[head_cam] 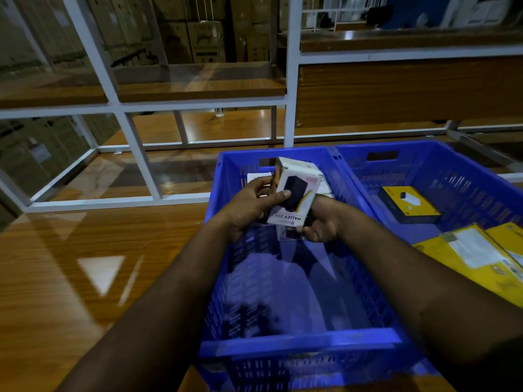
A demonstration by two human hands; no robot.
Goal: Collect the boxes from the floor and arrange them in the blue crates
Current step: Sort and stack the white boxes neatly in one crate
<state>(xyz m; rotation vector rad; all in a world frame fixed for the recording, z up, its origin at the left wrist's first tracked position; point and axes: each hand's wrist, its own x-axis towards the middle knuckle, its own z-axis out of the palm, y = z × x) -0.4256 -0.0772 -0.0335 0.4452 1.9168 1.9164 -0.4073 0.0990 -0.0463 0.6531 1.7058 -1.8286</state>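
Two blue crates stand side by side on the wooden floor: the left crate (300,340) right under my arms, the right crate (464,176) beside it. Over the far half of the left crate both my hands hold a white box (297,190) printed with a dark device and "HALLEY 20K". My left hand (252,205) grips its left side with the thumb across the front. My right hand (322,222) grips its lower end from the right. More white boxes (254,176) lie at the far end of that crate, mostly hidden behind the held one.
The right crate holds a small black-and-yellow box (407,205) and large yellow boxes (475,250). A white metal rack (141,165) with wooden shelves stands ahead and to the left. Cardboard cartons (198,38) are stacked behind it.
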